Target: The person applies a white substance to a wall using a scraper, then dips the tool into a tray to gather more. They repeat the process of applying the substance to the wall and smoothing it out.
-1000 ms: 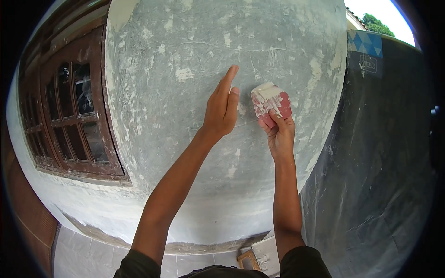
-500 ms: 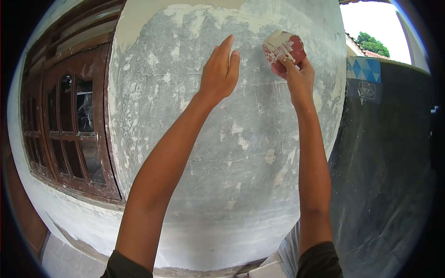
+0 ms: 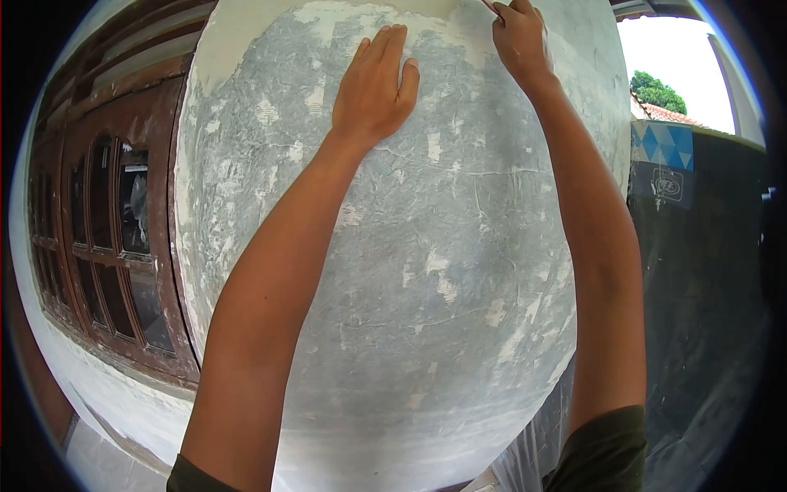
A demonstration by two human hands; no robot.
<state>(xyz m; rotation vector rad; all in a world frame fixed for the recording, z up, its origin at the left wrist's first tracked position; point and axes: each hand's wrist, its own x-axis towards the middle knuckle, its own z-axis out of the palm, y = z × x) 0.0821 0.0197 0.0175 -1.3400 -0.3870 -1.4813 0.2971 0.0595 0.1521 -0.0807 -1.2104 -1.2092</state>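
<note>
The right hand [image 3: 521,39] is clamped on a thin, flat, reddish scraper [image 3: 490,7] (edge-on, partly out of view), which slants far and left from the fingers over the rough grey plaster wall [image 3: 459,230]. The left hand [image 3: 373,92], unclenched and ungripping, is farther left.

The grey wall [image 3: 492,271] looks matt and rough, with chalky patches; the window frame [image 3: 164,230] is scuffed wood, its pane [image 3: 131,205] glossy glass; the dark sheeting [image 3: 705,328] resembles creased plastic.
</note>
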